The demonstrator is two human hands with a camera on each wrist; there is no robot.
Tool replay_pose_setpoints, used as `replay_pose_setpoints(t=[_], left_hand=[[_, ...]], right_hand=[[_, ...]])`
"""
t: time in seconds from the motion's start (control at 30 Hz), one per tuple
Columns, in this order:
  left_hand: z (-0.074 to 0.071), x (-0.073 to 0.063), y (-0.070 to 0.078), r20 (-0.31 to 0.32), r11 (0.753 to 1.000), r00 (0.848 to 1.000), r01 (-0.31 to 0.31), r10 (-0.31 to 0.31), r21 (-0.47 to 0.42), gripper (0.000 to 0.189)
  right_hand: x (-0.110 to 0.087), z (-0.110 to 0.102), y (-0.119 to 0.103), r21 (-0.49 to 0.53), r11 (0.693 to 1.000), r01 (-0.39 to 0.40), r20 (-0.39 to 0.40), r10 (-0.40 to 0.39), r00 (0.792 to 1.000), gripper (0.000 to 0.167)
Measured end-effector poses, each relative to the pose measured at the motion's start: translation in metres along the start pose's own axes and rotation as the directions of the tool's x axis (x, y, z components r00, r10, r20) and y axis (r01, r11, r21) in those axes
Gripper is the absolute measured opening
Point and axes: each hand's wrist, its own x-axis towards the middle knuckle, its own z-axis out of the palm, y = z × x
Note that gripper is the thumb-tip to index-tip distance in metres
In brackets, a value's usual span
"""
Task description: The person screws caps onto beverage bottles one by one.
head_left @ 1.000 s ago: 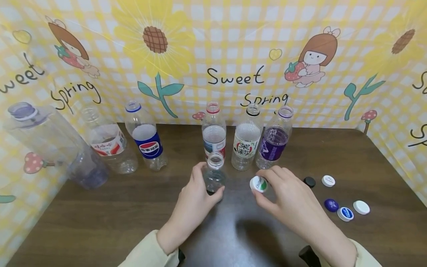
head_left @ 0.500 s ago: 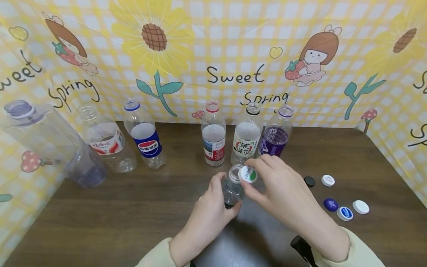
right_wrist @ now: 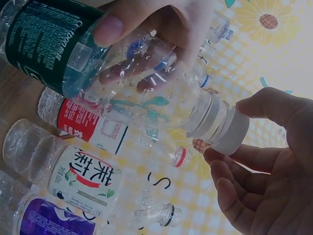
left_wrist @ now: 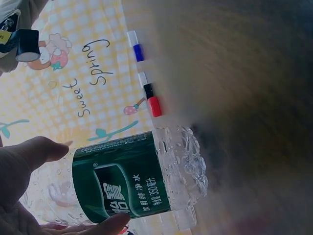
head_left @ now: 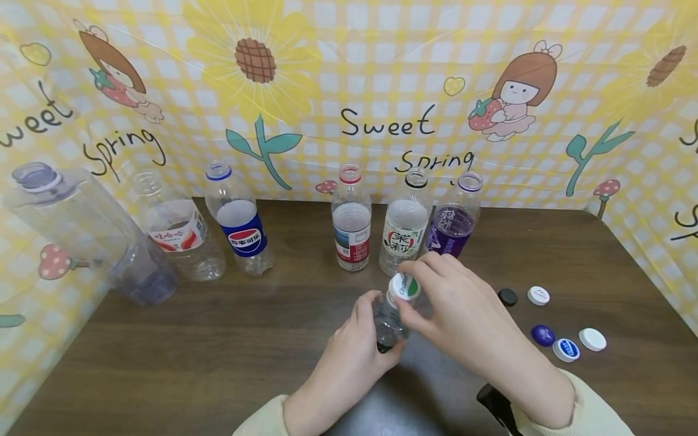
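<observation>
A clear bottle with a green label (left_wrist: 122, 181) is gripped around its body by my left hand (head_left: 351, 351). In the right wrist view the left thumb (right_wrist: 108, 30) lies along the bottle near the label's edge. My right hand (head_left: 463, 321) pinches a white cap with a green mark (head_left: 405, 287) between thumb and fingers. This cap sits over the bottle's mouth; the right wrist view shows its ribbed side (right_wrist: 231, 131) against the neck. The bottle leans a little, its lower part partly hidden by the left hand in the head view.
Behind stand uncapped bottles: red-labelled (head_left: 351, 236), jasmine (head_left: 405, 233), purple (head_left: 451, 227). Left are a Pepsi bottle (head_left: 243, 233), a red-and-white-labelled bottle (head_left: 182, 233) and a large clear jug (head_left: 93, 212). Loose caps, including a black one (head_left: 508, 297) and a purple one (head_left: 543, 335), lie right.
My left hand has brought the bottle rightward and nearer to me. The right hand has moved left with the white cap, which has gone from apart to over the bottle's mouth.
</observation>
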Motion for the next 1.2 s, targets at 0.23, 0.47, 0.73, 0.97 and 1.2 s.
replay_pose_setpoints(t=[0.23,0.47,0.73,0.97,1.2], left_hand=[[0.001,0.000,0.001,0.001,1.000,1.000,-0.015,0.015,0.006,0.070],[-0.001,0.003,-0.002,0.049,0.997,0.997,-0.068,0.067,0.024,0.083],[-0.004,0.005,-0.004,0.068,0.995,0.994,-0.090,0.087,0.052,0.079],[-0.007,0.005,0.001,0.109,0.999,0.993,-0.051,0.049,0.015,0.078],[-0.011,0.010,0.003,0.074,0.980,0.996,-0.040,0.055,-0.196,0.078]], right_hand=[[-0.002,-0.003,0.002,0.008,1.000,0.027,0.023,-0.027,0.999,0.030],[-0.001,-0.004,0.004,0.020,0.998,0.058,0.068,-0.059,0.996,0.033],[-0.001,-0.003,0.007,0.067,0.989,0.130,0.093,-0.136,0.986,0.032],[0.001,-0.002,0.009,0.071,0.988,0.140,0.110,-0.147,0.983,0.031],[0.002,0.001,0.013,0.084,0.986,0.145,0.097,-0.153,0.983,0.032]])
